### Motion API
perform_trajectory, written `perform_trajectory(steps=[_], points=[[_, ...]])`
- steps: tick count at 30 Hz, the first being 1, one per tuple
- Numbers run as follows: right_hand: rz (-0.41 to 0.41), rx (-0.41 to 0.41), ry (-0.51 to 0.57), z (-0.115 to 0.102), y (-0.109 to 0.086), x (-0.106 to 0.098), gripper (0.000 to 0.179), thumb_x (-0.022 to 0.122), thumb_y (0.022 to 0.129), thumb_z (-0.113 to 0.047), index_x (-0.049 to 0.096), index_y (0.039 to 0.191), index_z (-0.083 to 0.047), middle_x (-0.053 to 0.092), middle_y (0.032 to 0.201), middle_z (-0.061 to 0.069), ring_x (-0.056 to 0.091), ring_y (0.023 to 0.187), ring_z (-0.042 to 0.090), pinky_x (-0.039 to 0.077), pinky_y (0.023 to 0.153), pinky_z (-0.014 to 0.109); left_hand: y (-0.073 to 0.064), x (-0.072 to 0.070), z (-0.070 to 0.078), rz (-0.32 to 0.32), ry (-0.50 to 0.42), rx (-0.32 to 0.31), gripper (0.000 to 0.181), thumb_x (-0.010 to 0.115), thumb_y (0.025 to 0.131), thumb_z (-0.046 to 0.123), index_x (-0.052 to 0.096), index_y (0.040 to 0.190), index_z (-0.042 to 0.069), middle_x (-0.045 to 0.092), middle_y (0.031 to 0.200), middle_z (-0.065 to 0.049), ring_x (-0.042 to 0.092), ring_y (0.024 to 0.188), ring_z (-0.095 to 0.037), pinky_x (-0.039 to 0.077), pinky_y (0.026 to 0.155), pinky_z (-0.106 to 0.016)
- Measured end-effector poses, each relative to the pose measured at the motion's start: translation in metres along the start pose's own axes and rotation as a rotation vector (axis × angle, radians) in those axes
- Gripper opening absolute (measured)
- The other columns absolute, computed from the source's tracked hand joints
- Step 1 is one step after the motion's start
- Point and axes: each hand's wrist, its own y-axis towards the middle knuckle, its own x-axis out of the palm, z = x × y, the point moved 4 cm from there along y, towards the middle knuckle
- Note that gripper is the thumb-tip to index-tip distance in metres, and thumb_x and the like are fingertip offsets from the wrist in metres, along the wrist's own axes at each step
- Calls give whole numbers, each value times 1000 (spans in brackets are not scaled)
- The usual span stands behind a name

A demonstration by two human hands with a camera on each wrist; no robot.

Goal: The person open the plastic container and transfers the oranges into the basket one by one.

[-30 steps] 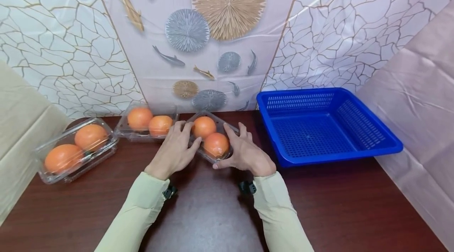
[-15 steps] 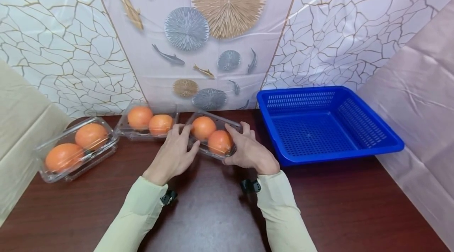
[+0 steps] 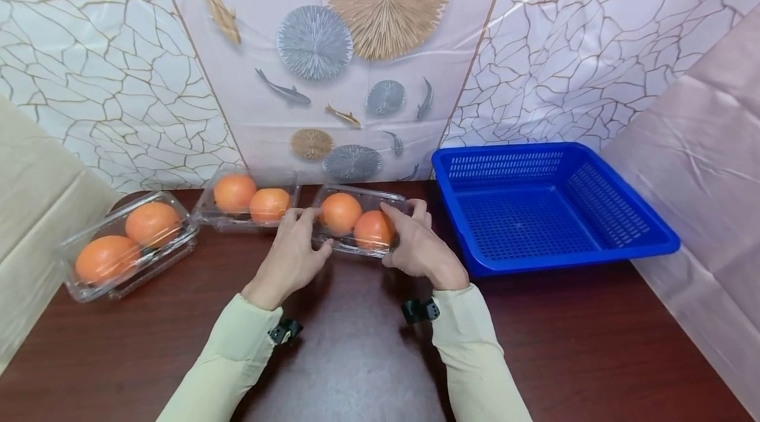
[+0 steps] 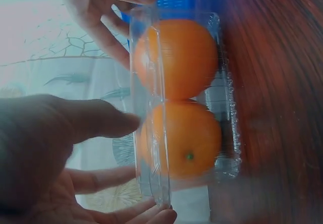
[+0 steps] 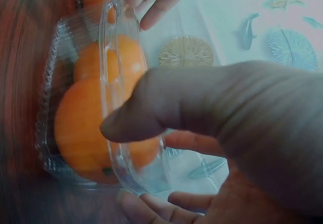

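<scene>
A clear plastic clamshell (image 3: 371,196) stands in the middle of the table near the back wall, with two oranges (image 3: 341,213) side by side inside. My left hand (image 3: 291,254) holds its left end, thumb at the front rim and fingers round the corner. At the other end my right hand (image 3: 424,247) grips it, the thumb (image 5: 131,118) over the rim in the right wrist view. Seen from the left wrist, the clamshell's lid (image 4: 154,82) is down, and one orange (image 4: 181,141) shows a green stem spot.
To the left stand two more clear clamshells, one at the back (image 3: 222,221) and one nearer the side (image 3: 172,252), each with two oranges. A blue perforated basket (image 3: 570,260) stands at right on the dark wooden table (image 3: 356,356). Patterned sheets (image 3: 356,79) hang behind.
The middle clamshell has turned from slanted to nearly parallel with the back wall, its right end swinging away from me. My right hand has moved slightly right with it.
</scene>
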Motion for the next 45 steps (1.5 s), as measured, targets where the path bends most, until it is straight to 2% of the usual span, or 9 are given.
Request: perform_trajectory(steps=[7,10,15,19,23,32,39,45], points=[[43,43,20,2,4,0,90,84,75,-4,45,153,-23,39,138,20,44,125,38,54,105,50,0,-4,-1,47,-9,-26,63,81,85,12,52,138,-4,62,127,-24,51,125,-38,50,108,-51],[57,68,29,3,5,-1,91,87,73,-4,45,153,-22,46,130,19,48,119,36,54,103,50,0,-3,-2,65,-28,-55,63,83,83,10,53,136,-4,62,125,-23,53,123,-38,50,107,-51],[105,83,76,5,7,-1,95,90,70,-7,43,153,-15,54,127,20,49,118,32,54,101,50,0,-2,-3,86,-64,-122,65,85,82,11,52,137,-3,59,126,-24,52,121,-39,49,105,-51],[132,85,126,5,8,1,97,92,69,-11,43,152,-13,55,127,20,47,120,32,52,104,49,0,-1,-6,63,-92,-183,70,85,82,14,49,140,-2,56,129,-23,50,122,-38,49,106,-50],[141,94,148,7,9,1,98,93,68,-15,43,151,-12,56,130,20,47,123,32,51,106,49,1,-3,-8,40,-107,-204,71,86,82,16,49,140,-6,57,127,-23,50,122,-37,49,106,-50],[131,121,162,9,11,3,106,97,64,-22,40,153,-13,56,137,18,46,130,32,49,111,51,5,-5,-14,-16,-160,-252,75,90,78,20,52,136,-8,61,114,-17,57,101,-27,55,95,-43],[120,136,178,12,12,1,106,97,64,-26,40,153,-17,64,125,15,56,117,30,53,103,47,5,-9,-18,-75,-158,-269,76,91,77,24,53,136,-6,63,119,-19,56,111,-32,54,96,-46],[116,145,162,14,12,0,104,97,64,-29,42,152,-19,65,125,13,59,113,28,54,100,46,6,-10,-20,-93,-155,-278,76,91,78,24,53,137,-6,62,117,-18,58,108,-30,55,94,-43]])
